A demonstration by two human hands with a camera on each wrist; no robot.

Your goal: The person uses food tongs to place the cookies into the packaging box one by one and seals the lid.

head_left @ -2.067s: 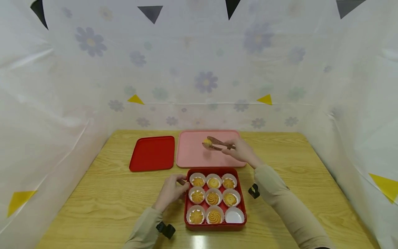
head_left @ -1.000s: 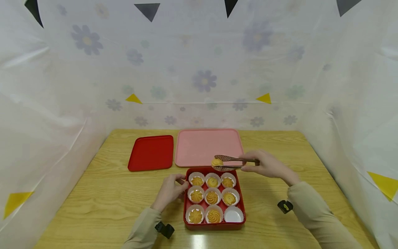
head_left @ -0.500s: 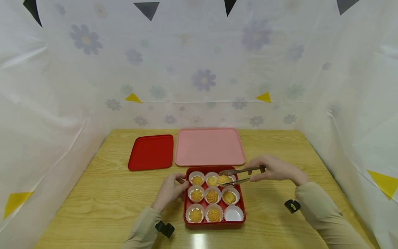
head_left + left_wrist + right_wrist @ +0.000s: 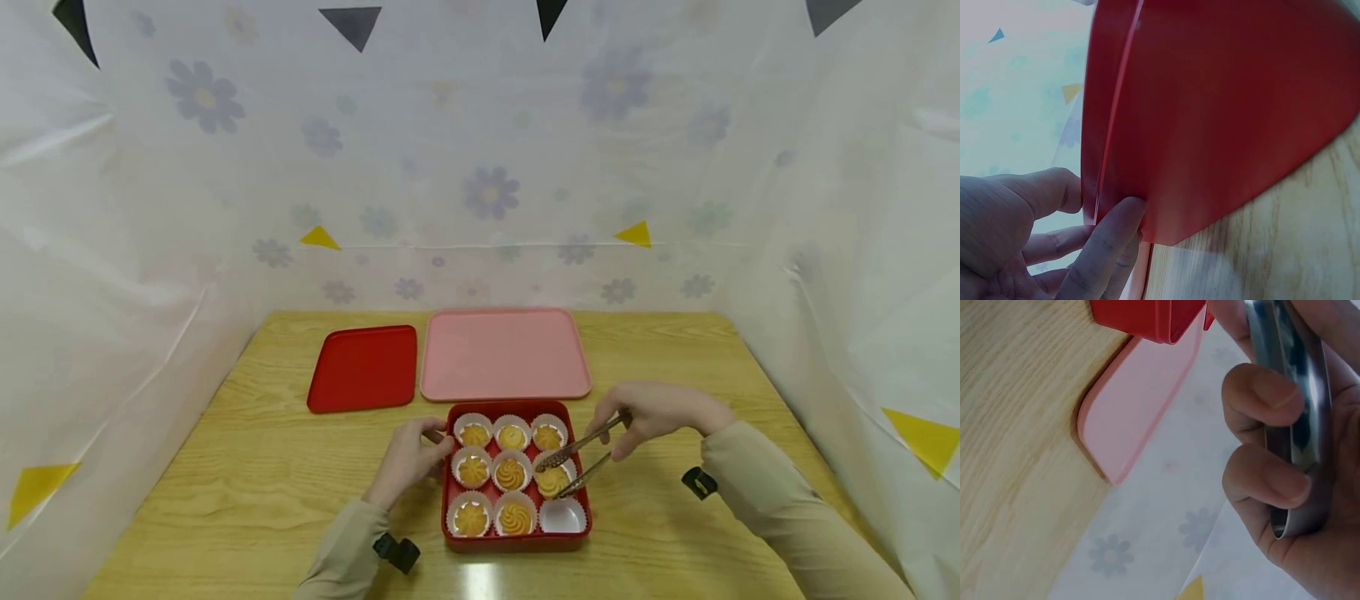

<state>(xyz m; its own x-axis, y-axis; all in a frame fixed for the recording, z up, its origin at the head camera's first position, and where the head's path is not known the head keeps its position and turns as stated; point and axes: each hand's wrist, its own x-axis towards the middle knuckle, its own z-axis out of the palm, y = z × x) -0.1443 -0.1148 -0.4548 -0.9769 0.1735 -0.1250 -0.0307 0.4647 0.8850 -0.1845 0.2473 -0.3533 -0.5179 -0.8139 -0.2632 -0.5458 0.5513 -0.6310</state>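
Note:
In the head view, my right hand (image 4: 656,412) grips metal tongs (image 4: 588,444), their tips on either side of a pale yellow cookie (image 4: 552,482). This cookie overlaps the right cup of the middle row and hides most of what lies there. Below it, the front-right paper cup (image 4: 562,517) shows a bare white inside. The other cups in the red box (image 4: 517,544) each hold a piped cookie. My left hand (image 4: 411,458) holds the box at its back-left side, thumb at the rim. The right wrist view shows fingers (image 4: 1272,478) curled round the tongs' bent end.
Behind the box lies a pink tray (image 4: 506,354). Left of it is a smaller red tray (image 4: 363,369). Both rest on the wooden table (image 4: 660,358), which white patterned sheeting (image 4: 480,275) surrounds at the back and sides.
The tongs have carried the cookie from above the pink tray toward me, over the back-right cup and then to the middle-right one. My left hand has stayed at the box.

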